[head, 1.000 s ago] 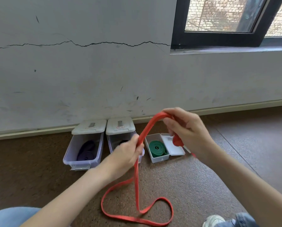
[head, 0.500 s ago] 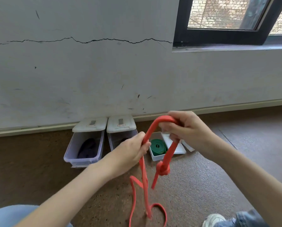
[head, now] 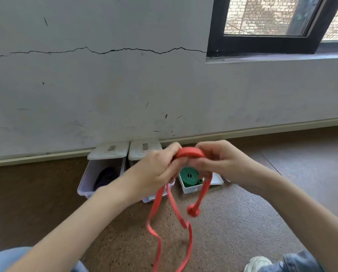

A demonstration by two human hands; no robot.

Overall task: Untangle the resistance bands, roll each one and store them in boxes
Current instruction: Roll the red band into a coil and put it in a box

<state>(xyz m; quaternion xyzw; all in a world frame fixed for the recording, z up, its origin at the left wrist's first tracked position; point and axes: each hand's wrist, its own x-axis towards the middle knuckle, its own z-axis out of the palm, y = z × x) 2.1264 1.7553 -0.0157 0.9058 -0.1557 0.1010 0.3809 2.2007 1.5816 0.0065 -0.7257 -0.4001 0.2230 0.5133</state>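
The hands have been brought together; the red resistance band [head: 189, 152] is gripped by left hand [head: 158, 169] and right hand [head: 221, 163], its knot [head: 193, 210] hanging below.

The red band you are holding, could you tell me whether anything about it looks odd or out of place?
Yes: the red band has a tight knot in the strand hanging below the right hand, so it cannot yet be rolled flat. The left hand grips the other strands.
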